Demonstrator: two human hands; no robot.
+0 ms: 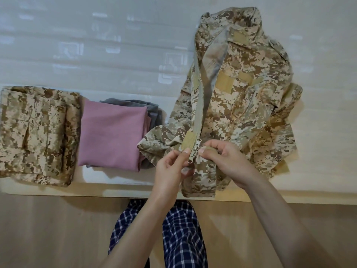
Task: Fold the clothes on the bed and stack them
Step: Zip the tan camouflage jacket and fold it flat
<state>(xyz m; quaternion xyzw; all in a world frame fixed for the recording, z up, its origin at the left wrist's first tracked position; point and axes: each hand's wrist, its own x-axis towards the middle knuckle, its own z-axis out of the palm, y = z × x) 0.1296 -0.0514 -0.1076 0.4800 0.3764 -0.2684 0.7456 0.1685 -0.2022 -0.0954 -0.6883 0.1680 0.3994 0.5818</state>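
Note:
A desert-camouflage jacket (243,97) lies spread on the bed at the right, collar away from me, its front zipper partly open. At the jacket's bottom hem my left hand (172,167) pinches the left zipper edge beside the slider (195,151). My right hand (229,161) pinches the right zipper edge just across from it. To the left a folded pink garment (112,136) lies on top of a folded grey one (152,113). At the far left sits a folded camouflage garment (36,134).
The white patterned bed sheet (96,55) stretches away behind the clothes. The bed's front edge (96,192) runs across the view just below the garments. Below it is a pale floor and my legs in blue checked trousers (179,229).

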